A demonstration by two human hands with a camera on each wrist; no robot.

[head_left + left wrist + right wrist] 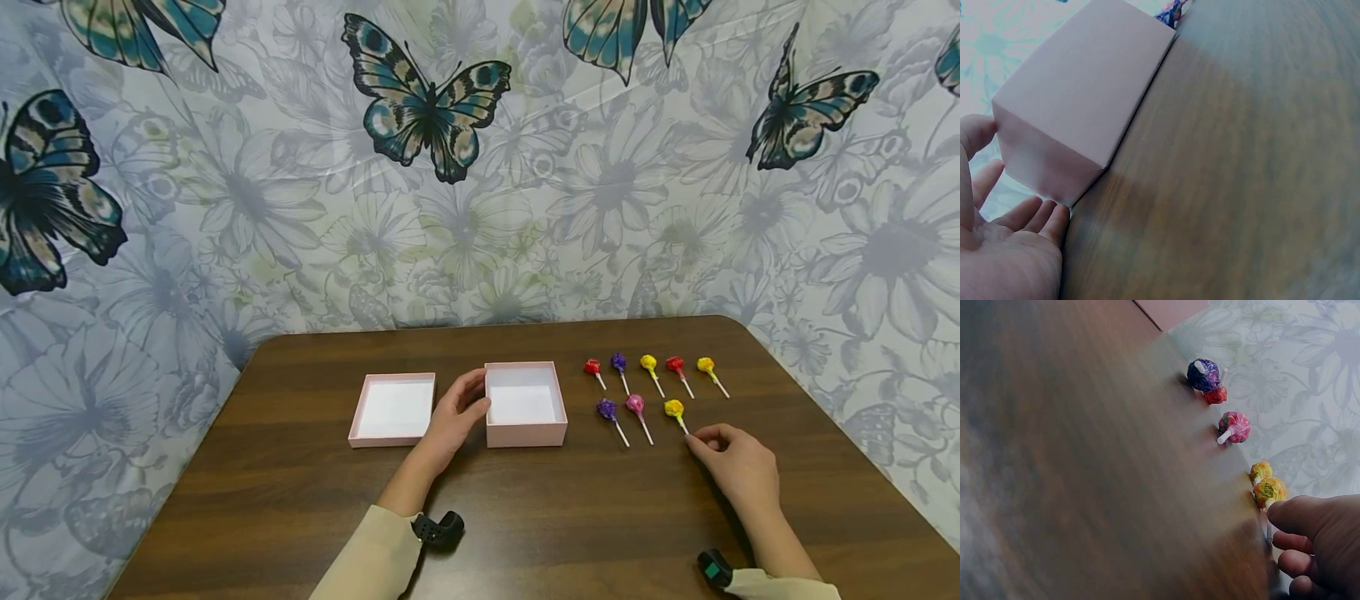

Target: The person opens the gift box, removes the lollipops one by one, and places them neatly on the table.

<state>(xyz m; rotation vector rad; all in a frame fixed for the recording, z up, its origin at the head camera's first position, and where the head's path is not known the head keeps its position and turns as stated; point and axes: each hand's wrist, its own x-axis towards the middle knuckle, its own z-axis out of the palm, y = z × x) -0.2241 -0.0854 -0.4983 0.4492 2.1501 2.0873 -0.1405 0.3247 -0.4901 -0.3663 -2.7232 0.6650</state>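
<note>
My right hand (738, 467) pinches the stick end of a yellow lollipop (674, 409) between thumb and index finger, at the right end of the front row. In the right wrist view the thumb (1304, 515) lies right at this lollipop's stick, just below its wrapped yellow head (1270, 490). My left hand (455, 412) touches the left side of an open pink box (527, 435) with a white inside. In the left wrist view its fingers (1047, 219) are extended against the box's end wall (1041, 153).
A pink-edged lid (392, 408) lies white side up left of the box. Beside the front yellow one are a purple (607, 409) and a pink lollipop (636, 405). Behind them runs a row of several red, purple and yellow lollipops (648, 362). A butterfly-print cloth (465, 250) hangs behind the table.
</note>
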